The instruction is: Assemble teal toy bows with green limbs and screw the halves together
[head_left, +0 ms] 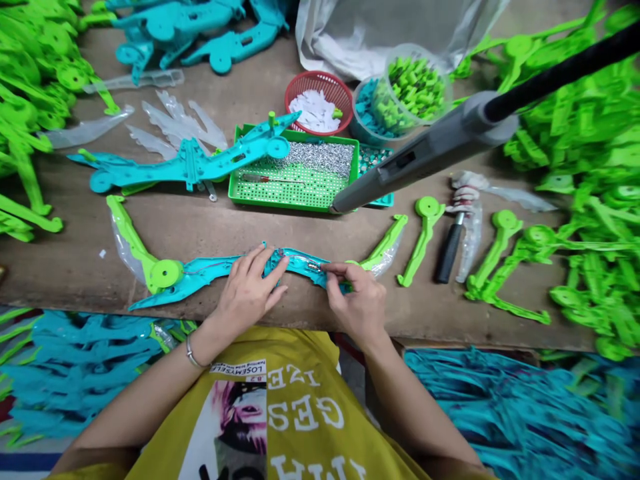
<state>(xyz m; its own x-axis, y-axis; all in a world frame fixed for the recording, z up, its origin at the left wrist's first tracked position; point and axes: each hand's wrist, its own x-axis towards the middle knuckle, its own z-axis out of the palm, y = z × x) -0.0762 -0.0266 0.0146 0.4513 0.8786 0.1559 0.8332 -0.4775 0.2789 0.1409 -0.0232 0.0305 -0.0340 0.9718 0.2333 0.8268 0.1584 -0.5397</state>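
A long blue plastic bow-shaped shell (210, 268) lies open side up near the table's front edge. Across its middle rests my left hand (250, 283), fingers laid over the part and thumb apart. My right hand (356, 293) is at the shell's right section, thumb and forefinger pinched together. Whatever sits between those fingertips is too small to make out. Just left of them a small metal piece (314, 265) lies in the shell. Green limbs with clear plastic blades extend from both ends, the left one (167, 273) with a round hub.
A grey electric screwdriver (410, 160) hangs above a green tray (235, 193) of screws. Behind are a red basket (319, 75) and a tub of green pieces (415, 87). A hammer (450, 247) lies right. Green parts (600, 133) are heaped on both sides. Another blue shell (150, 170) lies left.
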